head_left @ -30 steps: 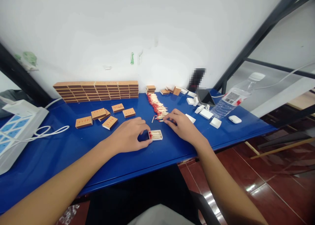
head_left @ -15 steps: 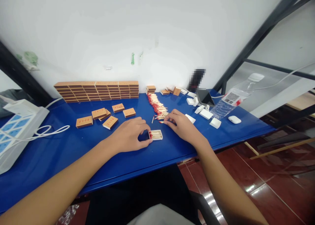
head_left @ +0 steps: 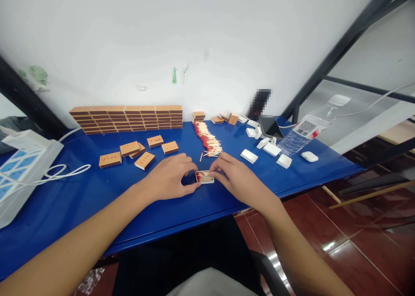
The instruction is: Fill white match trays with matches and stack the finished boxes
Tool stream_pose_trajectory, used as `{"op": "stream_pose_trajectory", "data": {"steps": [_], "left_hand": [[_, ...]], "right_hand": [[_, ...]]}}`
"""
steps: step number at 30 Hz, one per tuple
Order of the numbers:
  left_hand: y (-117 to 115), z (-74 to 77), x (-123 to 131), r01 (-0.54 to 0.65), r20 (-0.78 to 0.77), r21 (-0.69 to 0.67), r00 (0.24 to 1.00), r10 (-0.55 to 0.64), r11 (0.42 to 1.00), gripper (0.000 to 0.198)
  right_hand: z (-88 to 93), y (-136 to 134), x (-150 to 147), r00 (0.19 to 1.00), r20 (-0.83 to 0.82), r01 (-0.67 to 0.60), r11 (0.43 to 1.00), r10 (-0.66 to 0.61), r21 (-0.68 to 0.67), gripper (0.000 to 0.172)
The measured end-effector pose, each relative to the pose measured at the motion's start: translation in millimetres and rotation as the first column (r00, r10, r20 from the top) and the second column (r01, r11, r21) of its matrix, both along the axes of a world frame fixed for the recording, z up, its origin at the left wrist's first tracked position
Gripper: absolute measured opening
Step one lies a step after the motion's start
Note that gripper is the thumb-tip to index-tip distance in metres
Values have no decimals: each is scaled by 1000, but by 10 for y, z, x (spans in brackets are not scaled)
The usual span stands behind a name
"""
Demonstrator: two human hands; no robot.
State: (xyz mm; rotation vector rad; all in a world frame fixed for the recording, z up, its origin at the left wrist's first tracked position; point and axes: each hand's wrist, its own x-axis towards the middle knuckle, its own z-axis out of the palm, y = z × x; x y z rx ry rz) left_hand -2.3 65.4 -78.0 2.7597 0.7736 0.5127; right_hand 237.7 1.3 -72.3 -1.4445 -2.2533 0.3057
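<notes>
A small white matchbox tray (head_left: pixel 203 177) with red-tipped matches in it lies on the blue table (head_left: pixel 97 201). My left hand (head_left: pixel 170 177) rests curled beside the tray's left end, thumb and fingers gripping it. From the right, my right hand (head_left: pixel 235 177) has its fingertips pinched over the tray's right side, and what they hold is too small to see. A long pile of loose matches (head_left: pixel 207 139) lies just behind the tray.
A wall of stacked brown matchboxes (head_left: pixel 129 119) stands at the back, with several loose boxes (head_left: pixel 142 151) in front. White empty trays (head_left: pixel 269 151), a plastic bottle (head_left: pixel 308 129), a white earbud case (head_left: pixel 309 157) and a phone (head_left: pixel 270 125) sit right. A power strip (head_left: pixel 22 166) with cables lies left.
My right hand has come from the loose match pile leftward and nearer, down to the tray. My left hand has stayed on the tray.
</notes>
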Motion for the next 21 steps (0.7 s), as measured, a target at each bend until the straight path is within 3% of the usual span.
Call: {"op": "stream_pose_trajectory", "data": {"steps": [5,10,15,21], "left_hand": [[-8,13,2,1,4,-10,1000,-1,1000,21],[-13,14,-3,-1,4,-5,1000,1,1000,21],[-9,25,8,-8,-3,-12,1000,8,1000,23],[-5,7,3,-6,-3,-5,1000,6,1000,24]], "right_hand": [[-33,-35,-86,1000,10,-28,1000,28,0,8],[-55,162,106,998,-29,50,998,-49,48,11],[-194,421,322,997,-7,82,994,-81,67,18],[-295,469,334,995,-35,93,993,-91,66,13]]}}
